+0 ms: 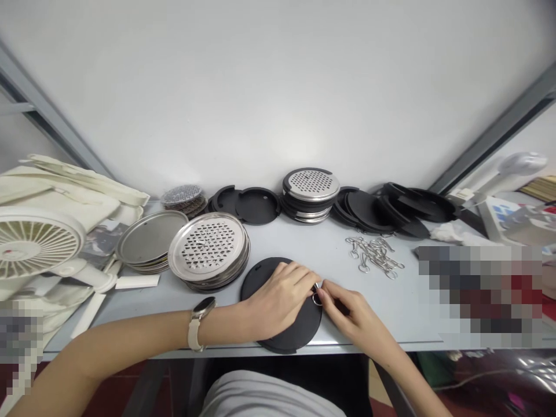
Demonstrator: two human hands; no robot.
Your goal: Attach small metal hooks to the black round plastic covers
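A black round plastic disc point(302, 333) lies at the table's front edge, partly hidden under my left hand point(282, 301). My left hand is closed over the disc, its fingers bent toward the right rim. At that rim a small metal wire ring point(317, 300) shows between the two hands. My right hand point(351, 310) pinches the ring with thumb and forefinger. The left fingertips are close to the ring's upper end; whether they touch it is hidden. Several similar wire rings point(377, 255) lie in a loose pile behind my right hand.
Stacked grater plates point(211, 249) and plain metal discs point(152, 237) stand left. Behind are dark grater plates point(182, 197), black trays point(258, 205), a grater-topped stack point(313, 188) and more black parts point(369, 208). A white fan point(39, 243) stands far left; a blurred-out patch covers the right.
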